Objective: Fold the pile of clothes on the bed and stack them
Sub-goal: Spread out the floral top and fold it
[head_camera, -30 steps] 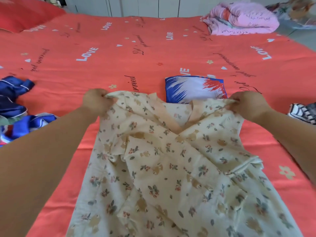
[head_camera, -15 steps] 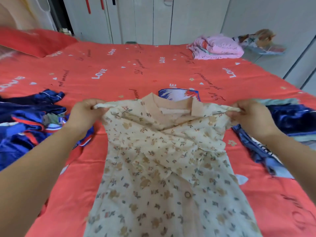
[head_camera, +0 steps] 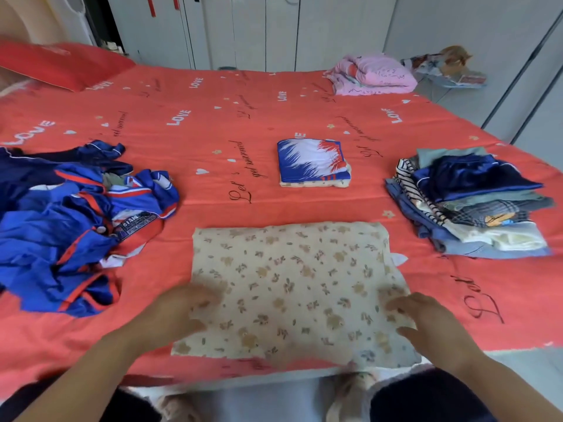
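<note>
Cream floral garment [head_camera: 292, 287], folded flat, lay along the near rim of the bed [head_camera: 213, 193]. The left hand [head_camera: 179, 312] and right hand [head_camera: 426, 324] rested on its side borders with fingers relaxed and motion-blurred. Bare red sheet separated it from the unfolded blue pile [head_camera: 76, 226], the folded stack [head_camera: 475, 208] and the blue-white folded piece [head_camera: 310, 161].

floral garment [head_camera: 292, 287]: cream, brown sprigs | bedspread [head_camera: 213, 123]: coral, white lettering | folded piece [head_camera: 312, 161]: blue, white, red | pillow [head_camera: 61, 63]: red

The floral garment [head_camera: 292, 287], held up earlier, now lies flat, released.
</note>
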`<act>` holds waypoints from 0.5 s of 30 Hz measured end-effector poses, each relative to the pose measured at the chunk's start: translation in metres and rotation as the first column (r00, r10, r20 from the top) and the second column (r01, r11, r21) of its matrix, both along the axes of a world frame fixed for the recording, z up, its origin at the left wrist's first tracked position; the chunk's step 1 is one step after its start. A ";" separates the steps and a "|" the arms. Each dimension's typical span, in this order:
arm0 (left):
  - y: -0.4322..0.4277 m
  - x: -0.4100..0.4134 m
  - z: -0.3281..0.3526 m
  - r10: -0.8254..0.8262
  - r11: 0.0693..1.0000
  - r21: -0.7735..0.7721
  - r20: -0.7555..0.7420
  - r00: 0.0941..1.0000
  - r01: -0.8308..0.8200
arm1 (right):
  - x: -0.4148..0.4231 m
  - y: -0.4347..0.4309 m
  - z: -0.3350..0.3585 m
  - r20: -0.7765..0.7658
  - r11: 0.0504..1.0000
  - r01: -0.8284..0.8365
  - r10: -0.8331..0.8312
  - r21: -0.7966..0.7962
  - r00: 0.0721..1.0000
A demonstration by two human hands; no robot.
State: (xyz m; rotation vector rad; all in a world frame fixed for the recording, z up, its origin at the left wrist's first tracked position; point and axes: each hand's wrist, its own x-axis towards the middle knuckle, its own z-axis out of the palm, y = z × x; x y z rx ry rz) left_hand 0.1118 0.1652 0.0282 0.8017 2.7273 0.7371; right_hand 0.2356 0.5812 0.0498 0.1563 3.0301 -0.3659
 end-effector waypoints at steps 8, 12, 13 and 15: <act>0.053 -0.013 -0.008 0.421 0.902 0.144 -0.079 0.904 -0.407 | -0.032 -0.013 -0.018 -0.174 0.988 0.097 -0.118 -0.121 0.978; 0.058 -0.040 -0.005 0.596 0.797 0.130 -0.004 0.803 -0.590 | -0.061 -0.007 -0.019 -0.194 0.962 0.201 -0.236 -0.185 0.952; 0.056 -0.049 -0.007 0.617 0.781 0.095 0.038 0.786 -0.617 | -0.070 -0.003 -0.020 -0.198 0.954 0.223 -0.263 -0.201 0.944; 0.053 -0.064 -0.012 0.613 0.779 0.056 0.137 0.778 -0.624 | -0.086 0.001 -0.020 -0.185 0.924 0.268 -0.324 -0.273 0.928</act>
